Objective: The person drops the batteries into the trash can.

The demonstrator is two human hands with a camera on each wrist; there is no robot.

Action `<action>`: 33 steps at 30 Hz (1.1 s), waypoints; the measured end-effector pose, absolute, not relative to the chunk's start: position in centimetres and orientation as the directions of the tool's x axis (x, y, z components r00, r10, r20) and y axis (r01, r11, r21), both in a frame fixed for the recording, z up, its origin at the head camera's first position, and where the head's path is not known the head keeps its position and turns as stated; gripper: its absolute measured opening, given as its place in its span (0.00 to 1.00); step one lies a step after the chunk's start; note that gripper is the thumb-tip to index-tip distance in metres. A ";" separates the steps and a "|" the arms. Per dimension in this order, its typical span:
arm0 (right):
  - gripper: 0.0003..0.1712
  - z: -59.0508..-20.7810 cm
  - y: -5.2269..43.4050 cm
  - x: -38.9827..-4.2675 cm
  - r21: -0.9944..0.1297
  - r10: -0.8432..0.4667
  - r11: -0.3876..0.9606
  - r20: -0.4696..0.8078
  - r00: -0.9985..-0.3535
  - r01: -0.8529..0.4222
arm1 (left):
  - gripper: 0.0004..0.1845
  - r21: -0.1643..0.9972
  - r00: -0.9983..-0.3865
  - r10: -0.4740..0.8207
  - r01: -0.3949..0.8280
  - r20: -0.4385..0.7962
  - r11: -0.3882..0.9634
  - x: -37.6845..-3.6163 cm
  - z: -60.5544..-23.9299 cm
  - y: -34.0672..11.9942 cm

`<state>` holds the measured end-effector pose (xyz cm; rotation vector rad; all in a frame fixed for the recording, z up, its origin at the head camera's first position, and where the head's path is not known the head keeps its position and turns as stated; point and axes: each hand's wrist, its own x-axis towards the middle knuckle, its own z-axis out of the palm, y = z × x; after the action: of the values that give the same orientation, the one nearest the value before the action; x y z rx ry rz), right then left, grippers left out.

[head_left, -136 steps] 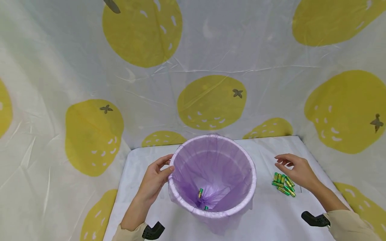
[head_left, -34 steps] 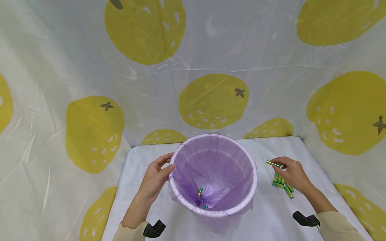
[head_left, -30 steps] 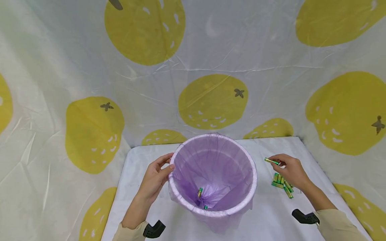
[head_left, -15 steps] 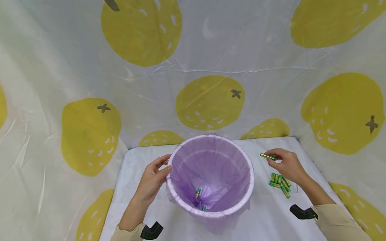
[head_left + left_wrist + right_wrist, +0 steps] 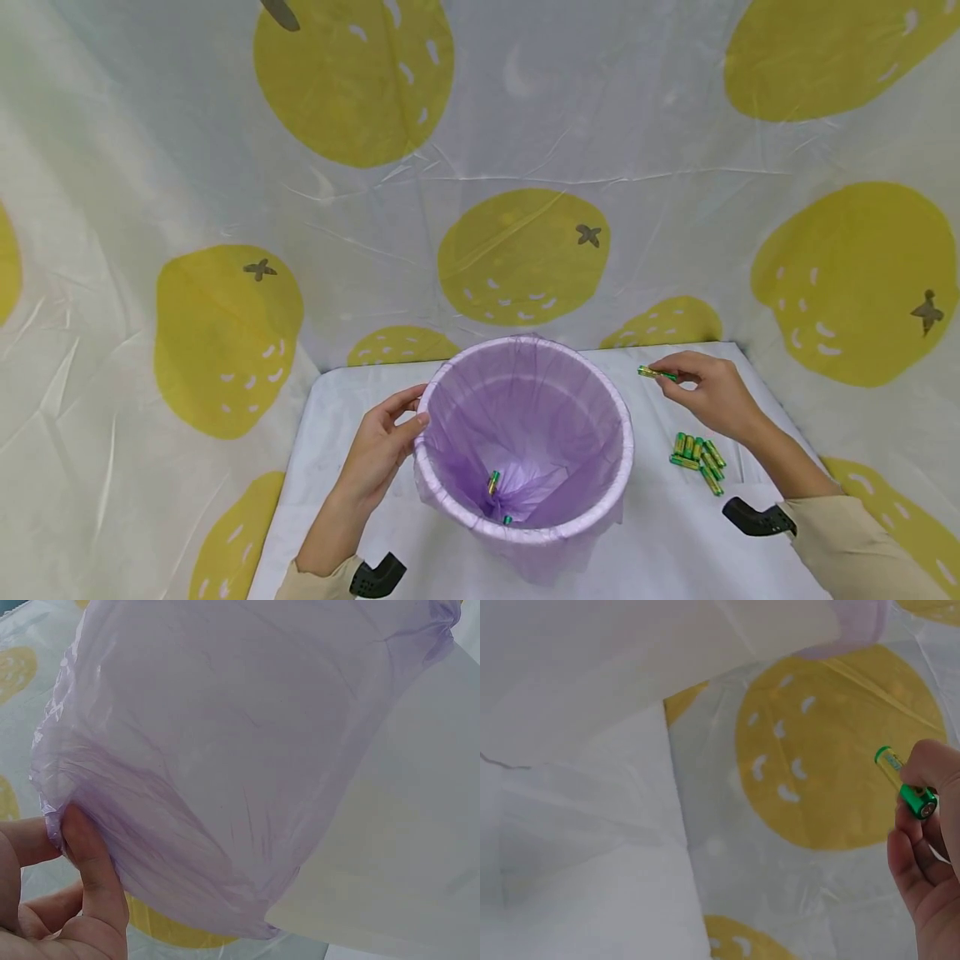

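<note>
My left hand [image 5: 381,450] pinches the left rim of a bin [image 5: 630,450] lined with a thin purple plastic bag [image 5: 225,750]. Between the thumb and fingers of my right hand [image 5: 716,396] is a green and gold battery [image 5: 901,780], held above the table to the right of the bin. Down in the liner lie a battery [image 5: 492,482] and the green end of another [image 5: 507,520]. A loose group of several batteries [image 5: 701,460] rests on the table below my right hand.
A white cloth covers the table [image 5: 652,542], and the bin stands near its middle. Behind and on both sides hangs a pale sheet [image 5: 360,275] with yellow fruit prints. Black wrist mounts [image 5: 757,518] sit at both sleeves.
My right hand took one battery from the group, then lifted it up and away toward the back of the table. My left hand has kept its grip on the bin's rim.
</note>
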<state>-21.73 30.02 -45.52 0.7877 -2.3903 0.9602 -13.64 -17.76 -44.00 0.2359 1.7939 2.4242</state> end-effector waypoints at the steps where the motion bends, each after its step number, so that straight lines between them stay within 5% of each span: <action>1: 0.16 -45.2 29.9 -21.8 -0.470 -0.344 0.592 0.588 -0.732 -0.655 | 0.27 0.957 -0.981 0.186 0.001 0.057 -0.290 -13.6 -44.0 -17.8; 18: 0.18 -38.9 24.6 -23.4 -0.482 -0.491 0.422 0.590 -0.640 -0.768 | 0.26 0.957 -0.982 0.177 0.005 0.059 -0.291 -13.7 -44.1 -17.7; 33: 0.14 -37.2 18.2 -25.4 -0.432 -0.706 0.306 0.495 -0.507 -0.848 | 0.27 0.959 -0.978 0.195 0.017 0.074 -0.281 -13.9 -44.3 -17.9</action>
<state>-25.41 18.19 -37.18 1.4280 -2.3589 0.9841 -13.92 -17.92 -44.29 0.2685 1.8111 2.4138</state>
